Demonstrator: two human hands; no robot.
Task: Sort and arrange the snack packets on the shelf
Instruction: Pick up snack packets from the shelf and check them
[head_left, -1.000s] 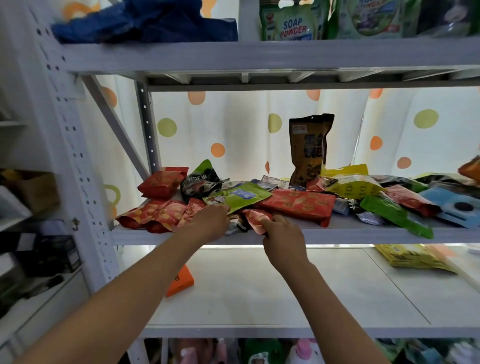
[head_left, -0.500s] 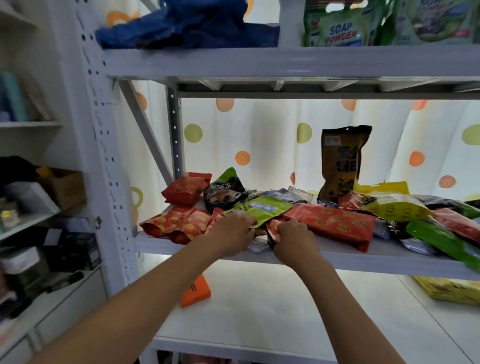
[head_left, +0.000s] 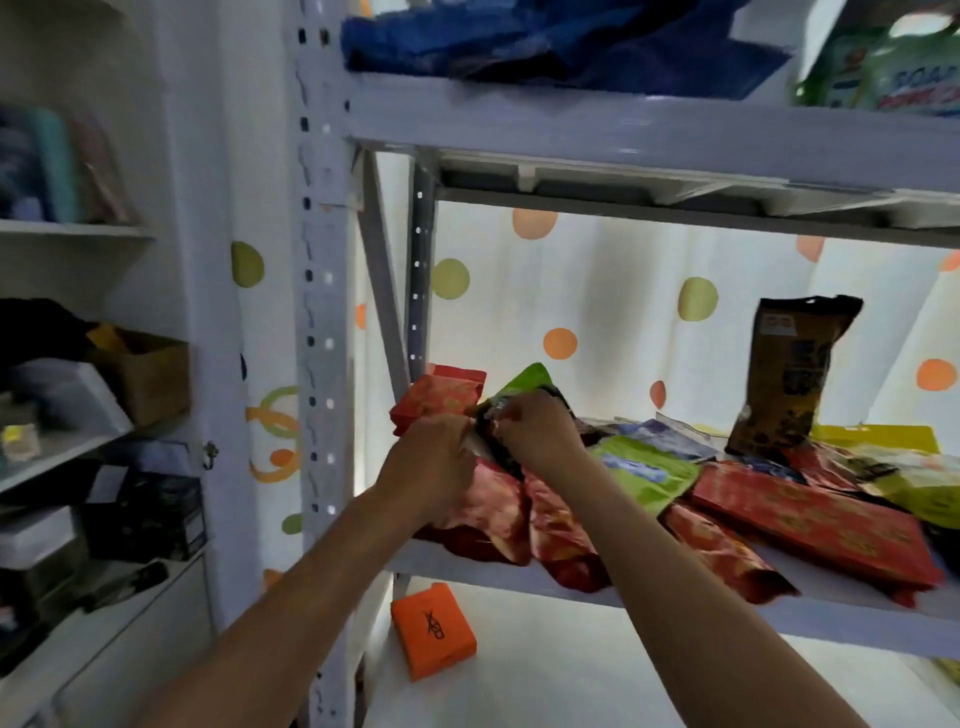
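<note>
Head view: left hand (head_left: 434, 457) and right hand (head_left: 537, 434) both pinch a black-and-green snack packet (head_left: 511, 402), fingers curled on its crinkled foil, at the left end of the shelf (head_left: 810, 616). Risk: glossy red packets (head_left: 561, 535) overhang the shelf's front edge; a forearm brushing them could slide them off. An upright brown pouch (head_left: 792, 379) looks easily toppled.

Storeroom: metal shelving (head_left: 649, 130), snack packets (head_left: 810, 519)

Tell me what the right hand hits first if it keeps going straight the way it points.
Likely the black-and-green packet that the right hand already pinches; behind that stands the red packet by the shelf's corner post, though depth is unclear.
</note>
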